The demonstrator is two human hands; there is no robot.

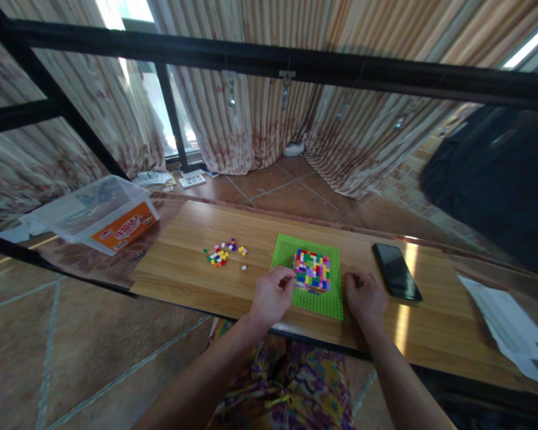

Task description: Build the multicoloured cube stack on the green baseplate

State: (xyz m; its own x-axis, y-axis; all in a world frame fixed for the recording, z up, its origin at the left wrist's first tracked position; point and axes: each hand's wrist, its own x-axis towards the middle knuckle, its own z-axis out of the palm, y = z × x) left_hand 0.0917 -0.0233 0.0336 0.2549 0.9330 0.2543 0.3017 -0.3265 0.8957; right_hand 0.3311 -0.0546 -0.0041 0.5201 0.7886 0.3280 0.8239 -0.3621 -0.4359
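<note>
Head view: the left hand (pixel 271 297) rests curled, its fingertips touching the left edge of the multicoloured brick block (pixel 312 270) — whether it pinches a brick cannot be told. That block sits on the green baseplate (pixel 327 301) between both hands. The right hand (pixel 365 298) lies loosely closed at the baseplate's right edge, holding nothing visible. Loose bricks (pixel 222 254) lie beyond the left hand; a phone (pixel 397 272) lies just past the right.
</note>
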